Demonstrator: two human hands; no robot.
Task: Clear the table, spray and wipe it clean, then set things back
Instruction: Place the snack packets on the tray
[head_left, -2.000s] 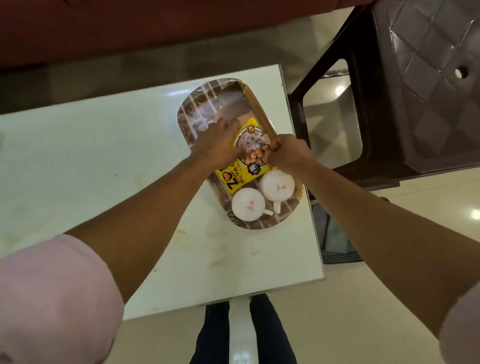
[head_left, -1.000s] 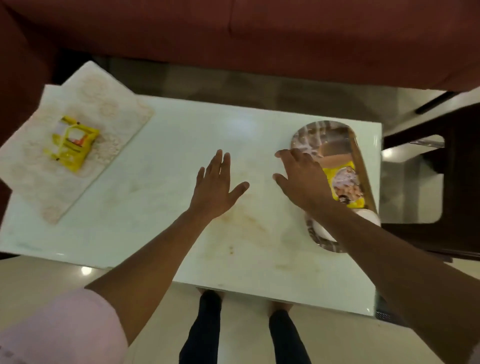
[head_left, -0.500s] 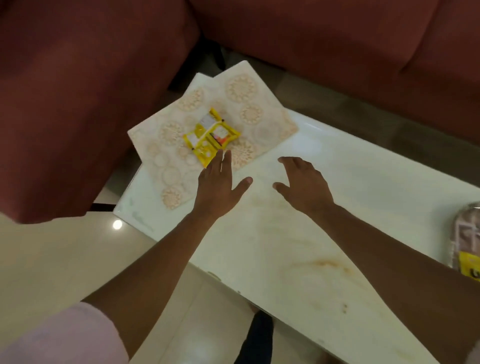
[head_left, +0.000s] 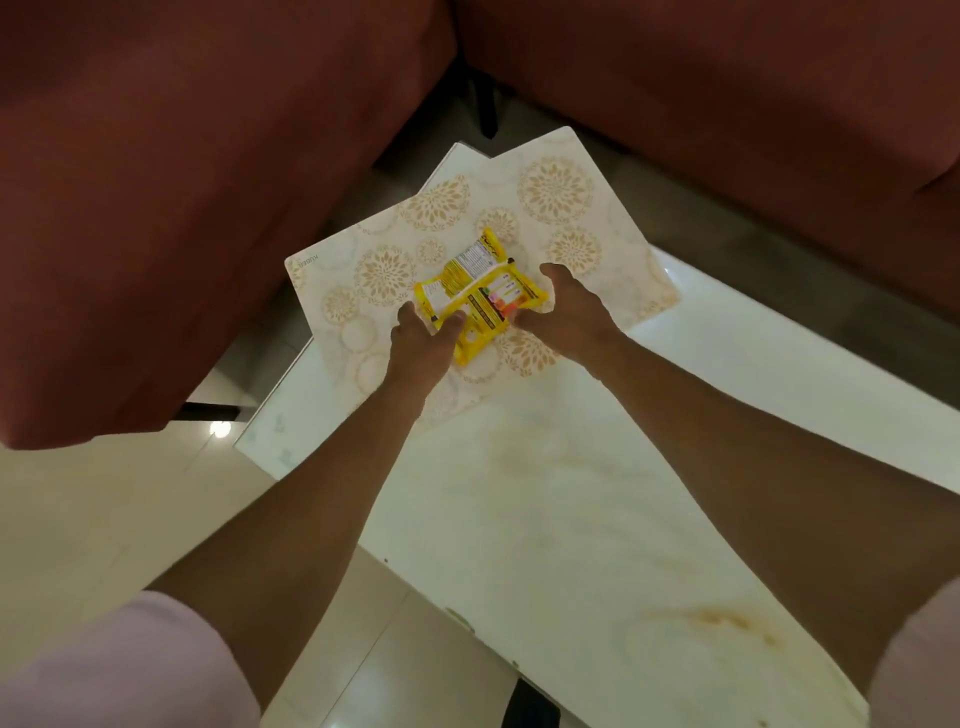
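Both my left hand (head_left: 422, 340) and right hand (head_left: 563, 306) pinch the yellow snack packet (head_left: 480, 293) lying on the patterned placemat (head_left: 566, 208) at the table (head_left: 545, 519) corner; I'm clearing, so next I lift it away.

Both bare forearms reach forward from pale pink sleeves, converging toward the far left corner of the desk (head_left: 597, 519). The left hand (head_left: 421, 345) has its back to the camera, thumb curled onto the near-left edge of the yellow packet (head_left: 480, 299), fingers tucked beneath. The right hand (head_left: 566, 312) takes a grip on the packet's right edge, fingers curled round it, knuckles up.
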